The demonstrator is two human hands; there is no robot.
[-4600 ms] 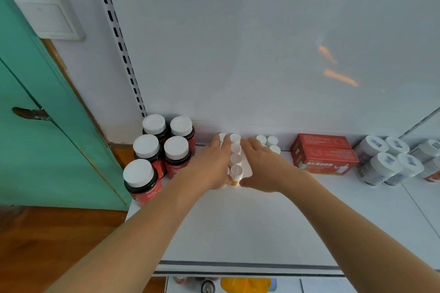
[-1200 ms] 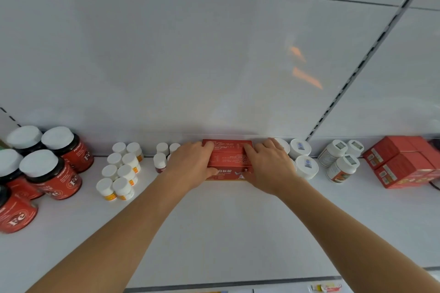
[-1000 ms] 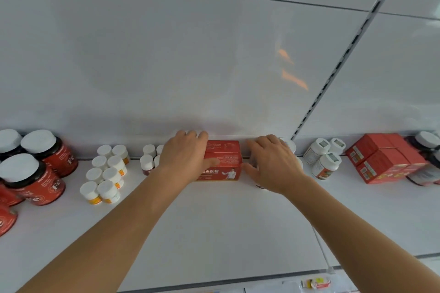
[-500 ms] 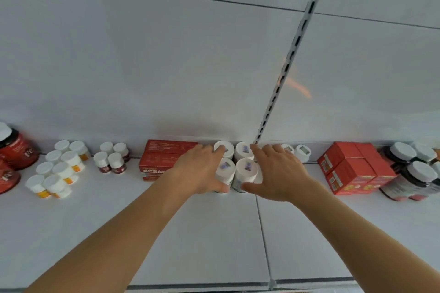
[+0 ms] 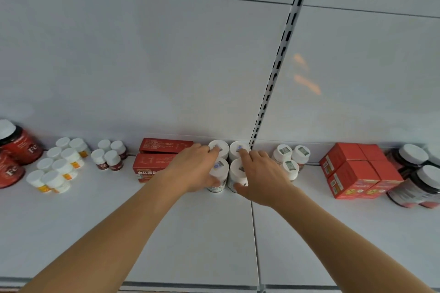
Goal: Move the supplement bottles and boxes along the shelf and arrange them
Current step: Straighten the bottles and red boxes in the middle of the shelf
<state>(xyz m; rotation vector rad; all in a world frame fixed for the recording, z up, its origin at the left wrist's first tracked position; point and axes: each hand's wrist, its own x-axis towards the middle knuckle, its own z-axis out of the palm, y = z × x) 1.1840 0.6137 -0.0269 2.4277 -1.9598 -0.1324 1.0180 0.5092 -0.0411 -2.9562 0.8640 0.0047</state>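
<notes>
Four white-capped bottles [image 5: 222,169] stand in a tight two-by-two block at the back of the shelf [image 5: 214,233], just right of the flat red boxes [image 5: 154,164] and right at the seam between two shelf panels. The left hand [image 5: 195,171] cups the block's left side, fingers curled round the near left bottle and reaching over the rear cap; the right hand [image 5: 262,178] does the same on the right, thumb pressed low on the near right bottle and a finger on the rear cap. The likely trouble is tipping: the bottles are smooth, round plastic cylinders with flat caps, squeezed together only by side pressure, so if the block is slid and a base catches on the seam, one could lean or pop out of the group. A push too far left would jam them against the boxes, whose cardboard edges look crisp and square. Uneven pressure could also twist the block out of line. The shelf is glossy white and looks slick, which helps sliding. Three more capped bottles [image 5: 291,158] sit just right of the right hand, near enough to be knocked by the wrist. Further right are stacked red cartons [image 5: 357,171] and dark jars [image 5: 419,173]; to the left, small vials [image 5: 59,166] and red jars [image 5: 16,150].
</notes>
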